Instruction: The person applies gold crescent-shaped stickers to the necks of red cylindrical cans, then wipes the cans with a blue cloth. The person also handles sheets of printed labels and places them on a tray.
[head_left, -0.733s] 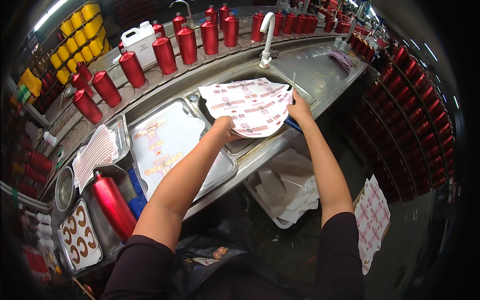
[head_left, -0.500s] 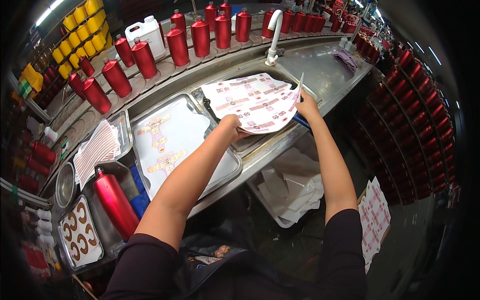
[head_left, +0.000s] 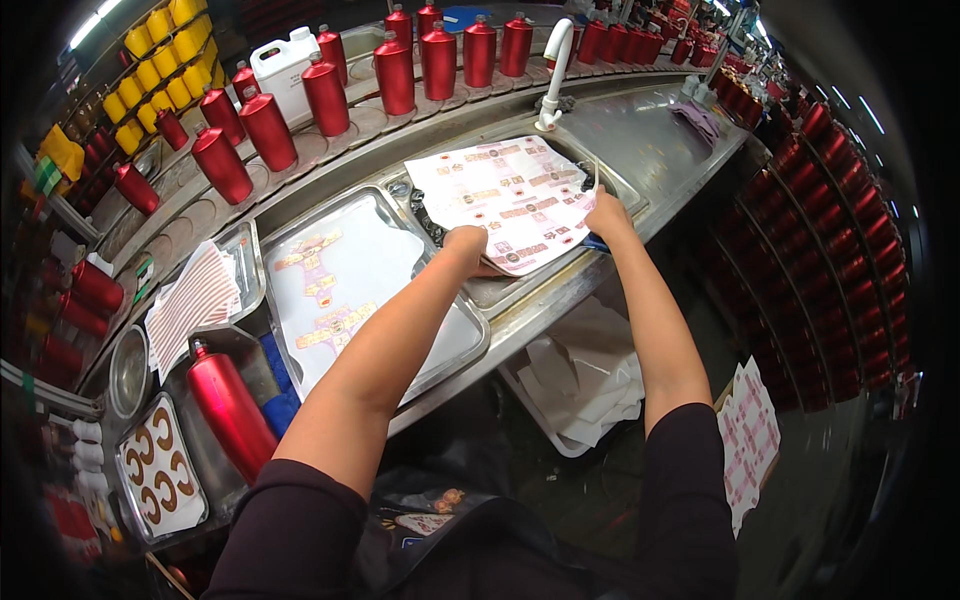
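Both my hands hold a white printed sheet (head_left: 505,195) with rows of pink and brown labels, over a metal sink basin (head_left: 490,290). My left hand (head_left: 468,248) grips its near left corner, the fingers partly hidden beneath. At the right edge my right hand (head_left: 607,216) pinches the sheet, where a thin edge stands up. Left of the sink is a steel tray (head_left: 482,338) with a white sheet (head_left: 375,245) bearing a few cut labels in it. A red bottle (head_left: 228,405) lies tilted beside my left forearm.
Red bottles (head_left: 395,75) stand along a curved conveyor behind the sink, near a white jug (head_left: 285,70). A white faucet (head_left: 553,75) rises at the back. Striped sheets (head_left: 195,300) and a tray of brown crescents (head_left: 160,465) are left. A bin of papers (head_left: 590,370) sits below.
The printed sheet now lies lower and flatter over the sink, its right side less curled up. The red bottles on the conveyor have shifted to the right.
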